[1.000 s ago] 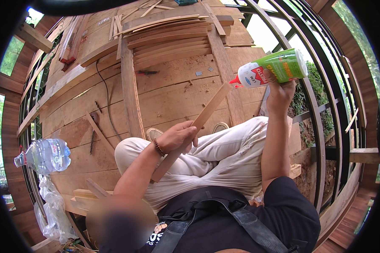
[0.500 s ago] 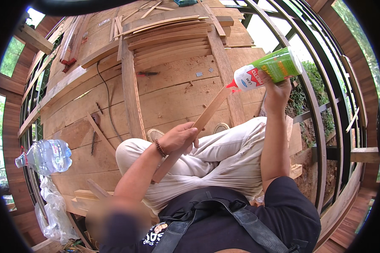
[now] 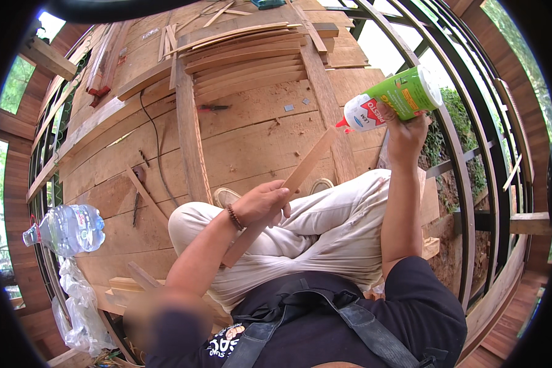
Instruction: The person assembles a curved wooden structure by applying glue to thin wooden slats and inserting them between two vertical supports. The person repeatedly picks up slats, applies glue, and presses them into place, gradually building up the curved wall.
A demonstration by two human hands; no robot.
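My left hand (image 3: 265, 203) grips a thin wooden slat (image 3: 310, 161) across my lap, its upper end slanting away to the right. A beaded bracelet circles that wrist. In my right hand (image 3: 406, 132) is a glue bottle (image 3: 391, 100), white and green, tilted so that its red nozzle points left and down. The nozzle is close to the slat's far end; a small gap seems to show between them. The fingers behind the bottle are partly hidden.
A wooden frame (image 3: 193, 141) lies ahead with several stacked slats (image 3: 248, 64) across its far part. Left are a large clear water bottle (image 3: 73, 230), a plastic bag (image 3: 83, 313), a drill bit (image 3: 135, 208) and a black cable (image 3: 159, 147). Metal railings (image 3: 466, 165) stand at right.
My right hand and the glue bottle have shifted slightly right, drawing the nozzle a little off the slat's end. The slat has turned slightly, showing more of its broad face.
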